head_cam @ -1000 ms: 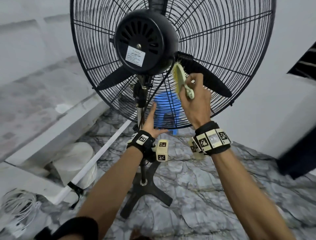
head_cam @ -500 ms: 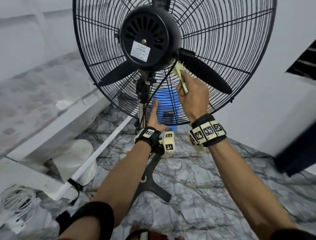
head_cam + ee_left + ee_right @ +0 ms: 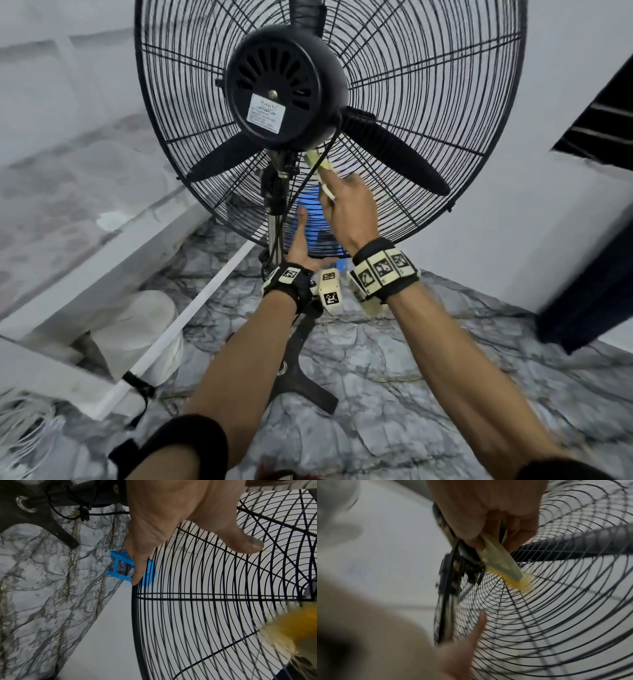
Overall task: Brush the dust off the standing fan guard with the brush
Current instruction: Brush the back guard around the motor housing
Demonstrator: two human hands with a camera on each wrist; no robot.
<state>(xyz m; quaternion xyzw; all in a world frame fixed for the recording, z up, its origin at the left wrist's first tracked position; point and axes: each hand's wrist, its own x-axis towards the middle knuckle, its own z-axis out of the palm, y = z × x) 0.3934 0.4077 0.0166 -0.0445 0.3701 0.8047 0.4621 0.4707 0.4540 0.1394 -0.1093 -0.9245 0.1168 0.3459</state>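
Rear guard [image 3: 428,113] of standing fan under brushing, upright on its stand at centre of the head view, above a veined marble floor [image 3: 428,377]. Brush [image 3: 317,163] held against the wires just below and beside the motor housing [image 3: 286,90], yellow bristles [image 3: 519,580] pressed into the inner rings near the hub. Right hand [image 3: 349,209] curled round the pale handle, fingers [image 3: 469,534] closed on it, thumb side uppermost. Left hand [image 3: 301,245] flat and open, fingers straight, laid against the lower guard beside the pole [image 3: 274,222]; one fingertip [image 3: 135,582] touching the outer rim, thumb free of the wires. Judged to be mid-stroke in the brushing step, working the lower inner zone; most of the guard's outer rings and upper half likely outstanding, though dust too fine to confirm either way. Next move judged to call for a sweep outward along the wires toward the rim, bristles kept angled into the gaps, clear of the power cord [image 3: 301,192] crossing the stroke path, with the left hand bracing the guard against rocking. White label [image 3: 266,118] on the motor housing, print too small and blurred to read; no brand legible. Square coded markers on both wristbands [image 3: 383,269]. Blue stool [image 3: 120,566] visible beyond the guard.
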